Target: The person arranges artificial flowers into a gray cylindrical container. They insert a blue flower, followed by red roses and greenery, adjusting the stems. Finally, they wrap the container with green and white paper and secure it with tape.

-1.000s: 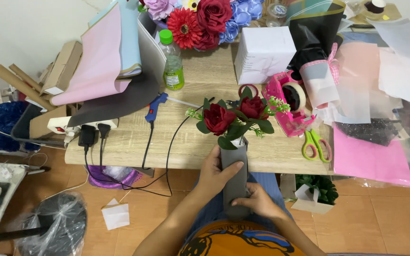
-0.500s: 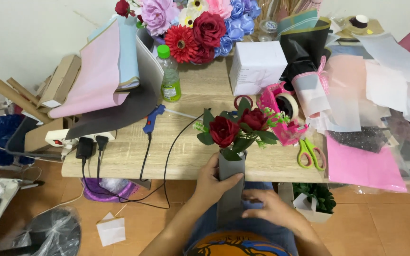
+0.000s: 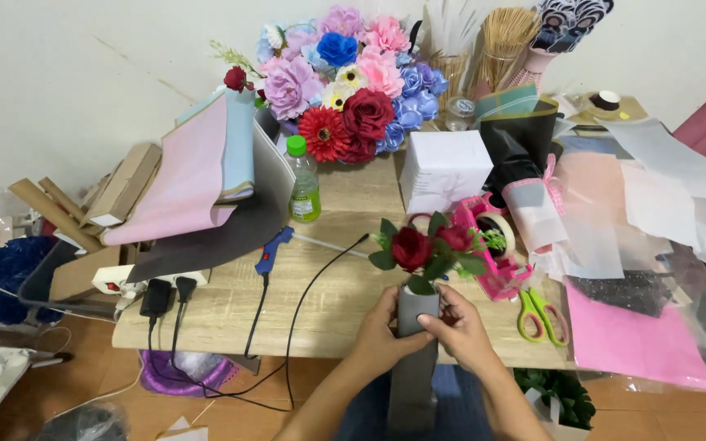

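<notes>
A small bunch of red roses [image 3: 428, 249] with green leaves stands up out of a grey paper wrap [image 3: 413, 359] held over the near edge of the wooden table [image 3: 345, 302]. My left hand [image 3: 382, 335] grips the wrap from the left, just under the leaves. From the right, my right hand [image 3: 461, 331] closes on the same wrap, thumb across its front. The wrap's lower end hangs down below the table edge.
A blue glue gun [image 3: 272, 250] with a black cord lies left of the bunch. Green scissors [image 3: 538, 310], a pink tape holder [image 3: 496, 257], a white box [image 3: 445, 169], a green-capped bottle [image 3: 303, 192], paper rolls [image 3: 198, 175] and a large mixed bouquet [image 3: 345, 90] crowd the table.
The camera has tilted up, so the table's back edge and wall now show. My hands have slid higher on the grey wrap, closer to the leaves.
</notes>
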